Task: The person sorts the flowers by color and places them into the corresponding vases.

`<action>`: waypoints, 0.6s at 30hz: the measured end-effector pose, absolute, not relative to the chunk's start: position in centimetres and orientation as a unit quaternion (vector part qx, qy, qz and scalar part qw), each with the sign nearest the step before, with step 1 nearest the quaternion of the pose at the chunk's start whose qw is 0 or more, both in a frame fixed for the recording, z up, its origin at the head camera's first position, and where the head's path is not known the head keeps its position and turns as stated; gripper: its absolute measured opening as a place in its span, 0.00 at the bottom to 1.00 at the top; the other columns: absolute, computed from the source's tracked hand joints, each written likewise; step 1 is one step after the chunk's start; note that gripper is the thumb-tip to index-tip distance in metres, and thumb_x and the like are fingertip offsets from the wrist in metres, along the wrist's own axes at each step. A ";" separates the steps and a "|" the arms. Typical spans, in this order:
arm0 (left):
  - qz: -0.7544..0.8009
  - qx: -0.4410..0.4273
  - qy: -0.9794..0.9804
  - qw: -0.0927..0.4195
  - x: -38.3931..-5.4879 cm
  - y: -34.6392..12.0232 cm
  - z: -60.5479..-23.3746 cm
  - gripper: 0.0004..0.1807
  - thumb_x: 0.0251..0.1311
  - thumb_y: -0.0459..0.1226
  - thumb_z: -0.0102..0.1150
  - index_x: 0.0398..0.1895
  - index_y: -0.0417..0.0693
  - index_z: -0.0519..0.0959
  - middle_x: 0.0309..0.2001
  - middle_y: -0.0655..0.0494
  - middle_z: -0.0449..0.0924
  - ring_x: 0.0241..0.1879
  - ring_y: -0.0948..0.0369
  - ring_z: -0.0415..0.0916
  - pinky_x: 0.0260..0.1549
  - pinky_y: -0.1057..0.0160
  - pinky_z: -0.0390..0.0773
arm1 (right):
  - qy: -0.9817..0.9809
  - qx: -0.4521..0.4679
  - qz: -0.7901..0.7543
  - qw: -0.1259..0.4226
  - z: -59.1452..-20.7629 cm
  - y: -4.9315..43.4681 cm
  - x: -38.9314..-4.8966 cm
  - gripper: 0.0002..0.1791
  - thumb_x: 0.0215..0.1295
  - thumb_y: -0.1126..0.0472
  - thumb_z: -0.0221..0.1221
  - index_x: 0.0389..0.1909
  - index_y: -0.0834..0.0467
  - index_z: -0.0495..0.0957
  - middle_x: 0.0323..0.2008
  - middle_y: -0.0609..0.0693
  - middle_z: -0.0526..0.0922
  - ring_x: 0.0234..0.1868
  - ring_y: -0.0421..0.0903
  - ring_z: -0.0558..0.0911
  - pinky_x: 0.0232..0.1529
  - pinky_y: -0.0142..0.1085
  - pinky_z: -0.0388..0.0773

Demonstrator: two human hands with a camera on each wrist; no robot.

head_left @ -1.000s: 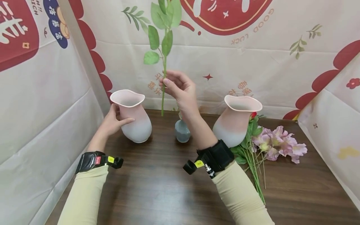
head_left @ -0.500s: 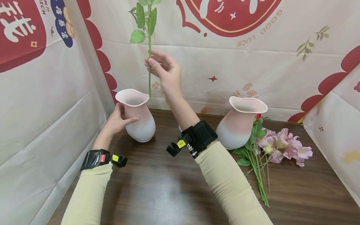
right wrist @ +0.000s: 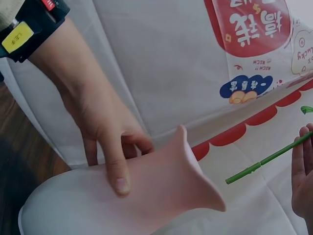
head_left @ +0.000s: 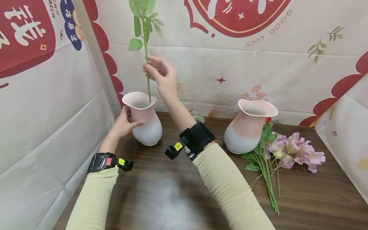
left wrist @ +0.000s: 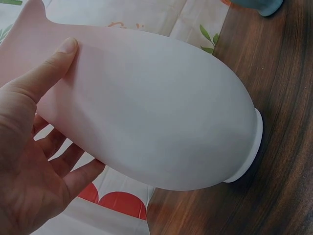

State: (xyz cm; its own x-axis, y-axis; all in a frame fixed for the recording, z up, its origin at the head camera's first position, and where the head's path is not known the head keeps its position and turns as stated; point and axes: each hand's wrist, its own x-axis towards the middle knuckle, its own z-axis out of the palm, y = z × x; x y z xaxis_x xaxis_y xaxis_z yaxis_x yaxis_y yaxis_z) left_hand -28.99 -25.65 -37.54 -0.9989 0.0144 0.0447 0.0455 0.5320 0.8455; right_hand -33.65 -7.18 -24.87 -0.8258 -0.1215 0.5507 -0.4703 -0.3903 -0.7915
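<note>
One green stem (head_left: 148,84) stood nearly straight up and down in the right hand (head_left: 164,76), pinched between thumb and fingers, with leaves (head_left: 135,44) at the top and its bare end pointing down; that end hung close to the mouth of the pink and white vase (head_left: 148,127), by the right side of the rim; in the right wrist view a gap showed between the end and the rim, so the stem was not yet inside. The left hand (head_left: 120,124) gripped this vase below the rim, thumb in front and fingers round the far side; the vase looked to stand on the brown table (head_left: 155,198), mouth up. The right hand was higher than the mouth and a bit to its right, nearer the stem's end than the left hand; the other vase (head_left: 244,134) and the purple flowers (head_left: 296,150) were well apart, off to the right.
</note>
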 end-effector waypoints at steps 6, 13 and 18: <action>-0.488 -0.021 -0.873 0.018 -29.0 -25.7 -37.9 0.50 0.59 0.45 0.70 0.73 0.41 0.46 0.74 0.37 0.55 0.74 0.42 0.59 0.72 0.40 0.63 | -0.589 0.270 0.754 0.106 -26.1 -7.3 -33.7 0.14 0.68 0.70 0.59 0.54 0.67 0.78 0.45 0.67 0.85 0.43 0.49 0.87 0.49 0.37 0.86; -0.487 -0.027 -0.873 0.020 -29.1 -25.9 -37.8 0.50 0.59 0.44 0.69 0.74 0.40 0.46 0.74 0.37 0.55 0.74 0.42 0.58 0.72 0.40 0.62 | -0.665 0.283 0.682 0.111 -27.8 -7.3 -33.8 0.17 0.67 0.69 0.61 0.56 0.66 0.78 0.47 0.65 0.85 0.46 0.51 0.86 0.50 0.33 0.85; -0.486 -0.028 -0.873 0.022 -29.1 -26.0 -37.9 0.50 0.60 0.44 0.69 0.74 0.40 0.46 0.74 0.37 0.55 0.74 0.42 0.58 0.72 0.40 0.63 | -0.797 0.279 0.526 0.099 -28.4 -6.5 -33.9 0.21 0.64 0.64 0.65 0.58 0.60 0.78 0.52 0.56 0.85 0.55 0.49 0.85 0.55 0.32 0.82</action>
State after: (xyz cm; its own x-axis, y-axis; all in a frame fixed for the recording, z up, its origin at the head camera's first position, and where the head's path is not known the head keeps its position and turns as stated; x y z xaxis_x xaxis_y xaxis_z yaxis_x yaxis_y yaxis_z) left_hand -29.07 -26.00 -37.89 -0.9975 0.0279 0.0656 0.0705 0.5251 0.8481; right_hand -33.86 -6.47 -28.42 -0.8246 -0.3413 0.4512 -0.5492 0.2911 -0.7833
